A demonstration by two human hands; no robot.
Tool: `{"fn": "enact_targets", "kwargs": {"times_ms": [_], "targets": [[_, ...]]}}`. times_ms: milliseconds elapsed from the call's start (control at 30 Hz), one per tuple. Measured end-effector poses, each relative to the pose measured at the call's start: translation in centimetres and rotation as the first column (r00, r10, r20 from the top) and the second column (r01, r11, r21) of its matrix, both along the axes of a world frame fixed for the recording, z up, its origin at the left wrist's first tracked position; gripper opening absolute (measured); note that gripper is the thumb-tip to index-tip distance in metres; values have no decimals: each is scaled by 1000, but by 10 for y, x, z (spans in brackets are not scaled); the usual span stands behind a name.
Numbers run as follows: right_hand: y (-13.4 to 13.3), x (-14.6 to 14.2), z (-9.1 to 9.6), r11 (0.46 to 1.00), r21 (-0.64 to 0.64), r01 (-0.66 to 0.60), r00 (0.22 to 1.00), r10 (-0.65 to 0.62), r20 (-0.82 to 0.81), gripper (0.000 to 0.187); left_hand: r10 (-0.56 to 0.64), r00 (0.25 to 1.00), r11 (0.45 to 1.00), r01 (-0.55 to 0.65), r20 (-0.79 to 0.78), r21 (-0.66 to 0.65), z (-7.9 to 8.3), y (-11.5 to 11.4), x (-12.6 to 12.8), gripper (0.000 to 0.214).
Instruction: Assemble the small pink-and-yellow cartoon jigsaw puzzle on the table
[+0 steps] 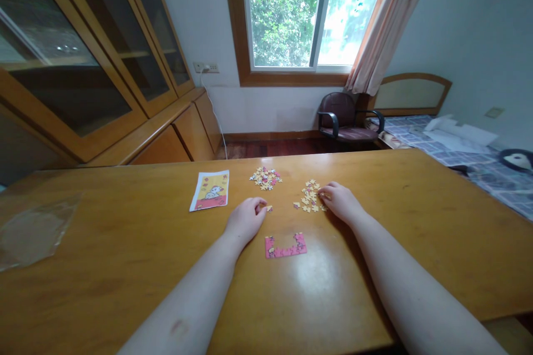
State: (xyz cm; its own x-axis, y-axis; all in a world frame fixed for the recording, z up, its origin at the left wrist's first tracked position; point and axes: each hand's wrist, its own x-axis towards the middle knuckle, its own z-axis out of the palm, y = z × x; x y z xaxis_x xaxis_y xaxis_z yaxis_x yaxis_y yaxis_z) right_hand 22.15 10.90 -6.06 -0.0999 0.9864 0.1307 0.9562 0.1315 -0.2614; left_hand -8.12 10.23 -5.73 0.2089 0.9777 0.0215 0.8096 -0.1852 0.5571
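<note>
The left hand (245, 221) has its thumb and fingertips close together at a small yellow jigsaw piece (269, 209); the right hand (340, 201) has curled fingers at the right edge of a loose yellow pile (308, 197). Whether either grips a piece, I cannot tell. The joined pink puzzle section (285, 252) lies nearer, its U open to the far side. A clear plastic bag (33, 236) lies flat at left. Tabletop (441, 222) stretches right of the right arm and along the near edge.

no legible lettering, no readable labels or brands, no numbers or signs
</note>
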Motion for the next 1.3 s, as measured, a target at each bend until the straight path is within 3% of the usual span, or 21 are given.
{"fn": "enact_targets", "kwargs": {"times_ms": [567, 767, 933, 1133, 1300], "targets": [[0, 1, 5, 987, -112, 114, 993, -110, 38, 18, -6, 1000, 1000, 6, 3, 10, -1, 0, -1, 21], [1, 2, 1, 984, -118, 137, 989, -143, -44, 10, -2, 1000, 1000, 2, -1, 3, 0, 0, -1, 22], [-5, 0, 3, 989, -86, 119, 968, -135, -210, 7, -3, 1000, 1000, 3, 28, 24, 1, 0, -3, 23], [-16, -17, 14, 1000, -1, -1, 946, 0, -324, 11, 47, 999, 988, -43, -21, 148, 25, -11, 6, 26], [-24, -35, 14, 992, -87, -94, 902, 48, -430, 10, -85, 980, 995, 75, -182, -61, 44, -10, 29, 23]]}}
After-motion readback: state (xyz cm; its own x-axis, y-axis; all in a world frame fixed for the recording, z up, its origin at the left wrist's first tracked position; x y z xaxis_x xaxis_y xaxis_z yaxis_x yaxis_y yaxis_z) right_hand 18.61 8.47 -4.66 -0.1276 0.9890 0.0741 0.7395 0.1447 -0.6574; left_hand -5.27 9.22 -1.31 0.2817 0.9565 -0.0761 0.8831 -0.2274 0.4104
